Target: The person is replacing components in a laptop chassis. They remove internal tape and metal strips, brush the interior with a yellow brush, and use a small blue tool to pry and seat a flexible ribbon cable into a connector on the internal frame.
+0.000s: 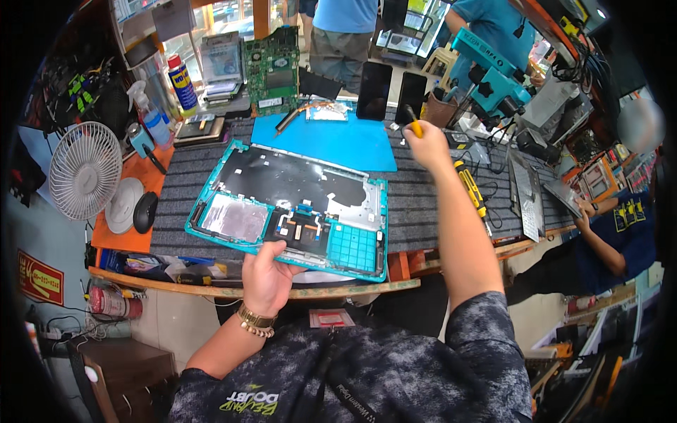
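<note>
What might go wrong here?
The shell might slip off the bench: its near edge reaches the front, and only the left hand steadies it. The tool in the right hand might knock the right-hand phone, which appears just behind it.

Opened teal-edged rectangular laptop shell: black-and-silver insides bared, askew over the striped grey mat, my left hand at its near edge.
Slim yellow-and-black tool: in my right hand, dark end outward, beyond the shell.
</note>
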Demonstrator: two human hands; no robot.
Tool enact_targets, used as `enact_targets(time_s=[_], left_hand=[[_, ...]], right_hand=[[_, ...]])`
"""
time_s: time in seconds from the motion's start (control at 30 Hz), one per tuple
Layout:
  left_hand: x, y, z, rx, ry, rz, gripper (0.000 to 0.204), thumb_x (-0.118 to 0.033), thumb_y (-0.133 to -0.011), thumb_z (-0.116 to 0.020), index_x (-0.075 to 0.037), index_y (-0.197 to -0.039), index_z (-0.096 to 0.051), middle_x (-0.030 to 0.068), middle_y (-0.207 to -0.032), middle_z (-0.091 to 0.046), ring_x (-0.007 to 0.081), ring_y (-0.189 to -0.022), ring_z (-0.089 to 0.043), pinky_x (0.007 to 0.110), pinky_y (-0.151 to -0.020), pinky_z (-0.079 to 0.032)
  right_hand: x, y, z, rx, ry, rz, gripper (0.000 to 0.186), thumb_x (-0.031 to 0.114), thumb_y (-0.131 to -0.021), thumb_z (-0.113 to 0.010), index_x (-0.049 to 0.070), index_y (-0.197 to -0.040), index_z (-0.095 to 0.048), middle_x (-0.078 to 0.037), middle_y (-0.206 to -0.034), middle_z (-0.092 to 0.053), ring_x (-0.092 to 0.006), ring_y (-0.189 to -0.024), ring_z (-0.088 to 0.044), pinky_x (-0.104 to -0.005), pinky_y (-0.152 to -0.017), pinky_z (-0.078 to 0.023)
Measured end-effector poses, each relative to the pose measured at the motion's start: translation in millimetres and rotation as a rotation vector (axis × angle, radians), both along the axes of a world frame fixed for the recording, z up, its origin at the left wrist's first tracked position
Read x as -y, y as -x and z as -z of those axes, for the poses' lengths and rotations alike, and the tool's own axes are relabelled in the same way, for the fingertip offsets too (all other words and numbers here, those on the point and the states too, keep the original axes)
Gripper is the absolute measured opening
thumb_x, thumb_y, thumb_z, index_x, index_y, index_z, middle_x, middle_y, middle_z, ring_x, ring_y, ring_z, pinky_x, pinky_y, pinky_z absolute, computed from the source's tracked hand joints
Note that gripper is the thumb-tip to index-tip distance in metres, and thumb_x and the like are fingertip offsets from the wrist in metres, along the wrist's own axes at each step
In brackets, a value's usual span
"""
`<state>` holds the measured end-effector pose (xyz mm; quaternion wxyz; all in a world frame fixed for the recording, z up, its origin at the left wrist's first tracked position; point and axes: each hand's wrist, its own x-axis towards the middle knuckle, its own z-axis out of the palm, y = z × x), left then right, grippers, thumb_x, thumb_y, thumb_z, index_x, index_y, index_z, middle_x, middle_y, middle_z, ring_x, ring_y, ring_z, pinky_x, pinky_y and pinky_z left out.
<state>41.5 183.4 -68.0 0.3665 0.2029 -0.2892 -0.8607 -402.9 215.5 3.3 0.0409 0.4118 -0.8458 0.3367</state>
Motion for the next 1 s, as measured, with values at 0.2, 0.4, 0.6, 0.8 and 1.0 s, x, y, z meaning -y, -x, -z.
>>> enact_targets(time_s=[0.2,0.4,0.6,0.8,1.0], left_hand=[[-10.7,12.7,3.1,-0.097,-0.069,0.048,0.038,-0.012,-0.116,-0.053,0.007,-0.147,-0.064,0.0203,-0.144,-0.078,0.0356,-0.127,-0.08,0.058,-0.106,-0.07],[-23.8,18.0,-4.0,0.006,-0.071,0.069,0.036,-0.013,-0.118,-0.054,0.004,-0.148,-0.064,0.0187,-0.145,-0.077,0.035,-0.129,-0.079,0.057,-0.11,-0.069],[-18.0,-9.5,-25.7,0.149,-0.112,0.375,0.053,-0.037,-0.126,-0.049,0.005,-0.158,-0.056,0.0239,-0.155,-0.071,0.0409,-0.141,-0.073,0.057,-0.115,-0.065],[-12.6,-41.9,-41.3,0.295,-0.103,0.632,0.067,-0.046,-0.127,-0.043,0.009,-0.165,-0.048,0.0324,-0.161,-0.065,0.0465,-0.142,-0.072,0.06,-0.113,-0.065],[25.9,-98.3,-63.4,0.742,0.57,0.41,0.04,-0.029,-0.119,-0.07,0.004,-0.142,-0.075,0.0163,-0.116,-0.086,0.0238,-0.092,-0.085,0.035,-0.075,-0.07]], right_hand=[[-107.5,-7.9,-10.1,0.02,-0.388,0.054,0.052,0.025,-0.104,-0.077,-0.002,-0.146,-0.063,-0.035,-0.133,-0.077,-0.0542,-0.129,-0.073,-0.0553,-0.111,-0.057],[-166.8,-39.6,-0.6,-0.285,-0.321,0.023,0.051,0.006,-0.1,-0.074,0.0,-0.149,-0.062,-0.03,-0.145,-0.072,-0.0505,-0.136,-0.068,-0.0545,-0.117,-0.054],[-198.1,-114.2,-24.9,0.067,-0.113,-0.228,0.019,0.006,-0.099,-0.079,-0.002,-0.116,-0.076,-0.021,-0.106,-0.079,-0.0425,-0.102,-0.078,-0.049,-0.092,-0.062],[-205.1,-190.2,-12.6,0.12,-0.202,-0.57,0.01,0.008,-0.097,-0.083,0.0,-0.101,-0.078,-0.017,-0.096,-0.075,-0.0404,-0.096,-0.073,-0.0485,-0.089,-0.06],[-207.7,-231.0,-8.5,-0.033,-0.189,-0.665,0.012,0.008,-0.093,-0.086,0.003,-0.102,-0.079,-0.014,-0.105,-0.078,-0.0383,-0.102,-0.073,-0.0492,-0.092,-0.06]])
